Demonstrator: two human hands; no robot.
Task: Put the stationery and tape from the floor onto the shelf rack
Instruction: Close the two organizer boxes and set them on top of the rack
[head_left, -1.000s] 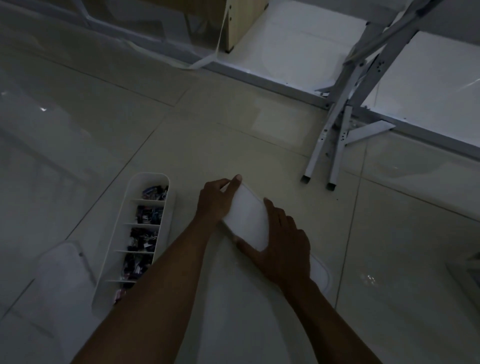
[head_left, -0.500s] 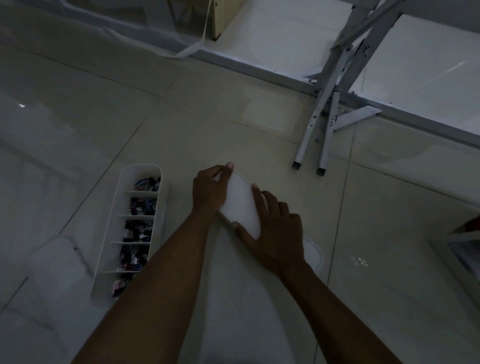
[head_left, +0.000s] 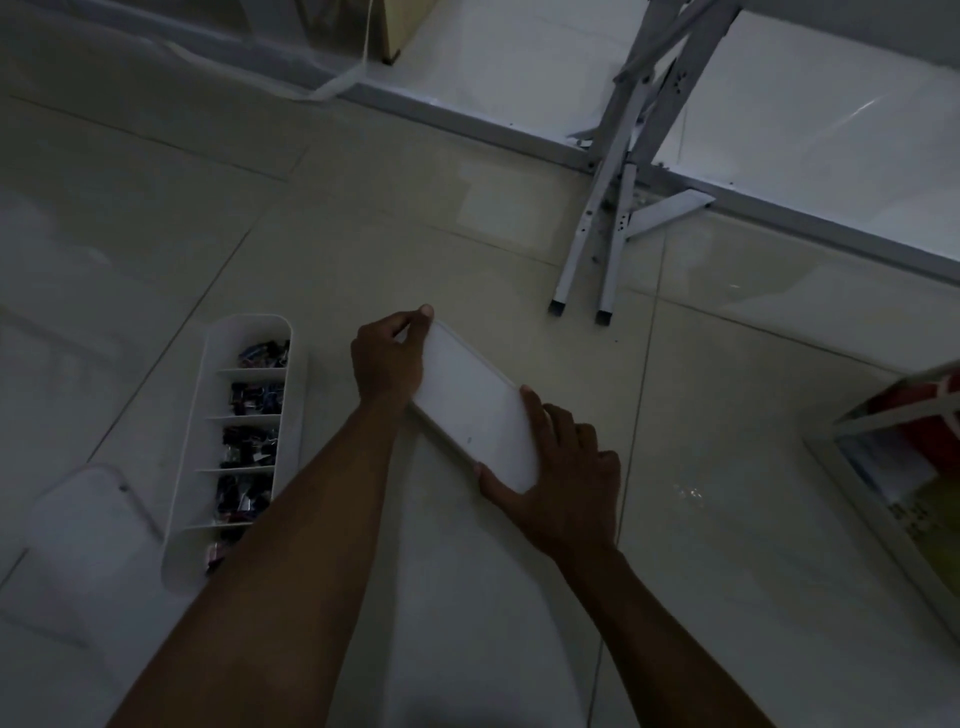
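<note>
Both hands hold a long white box (head_left: 480, 410) with a flat lid just above the tiled floor, lying diagonally. My left hand (head_left: 387, 361) grips its far end, thumb on the top corner. My right hand (head_left: 563, 480) grips its near end, thumb under the edge. What is inside the box is hidden. To the left, a long white divided tray (head_left: 200, 431) lies on the floor, its several compartments filled with dark binder clips. The white frame of the shelf rack (head_left: 878, 415) shows at the right edge, with red and yellow items inside.
A flat white lid (head_left: 78, 540) lies on the floor left of the tray. White metal legs (head_left: 597, 228) of a folding stand rest on the floor ahead. A grey floor rail (head_left: 467, 124) runs across the back, and a wooden furniture corner (head_left: 400, 31) stands beyond it.
The view has swung to the right, bringing the shelf rack into sight. My hands keep the same grip on the white box, which has shifted slightly.
</note>
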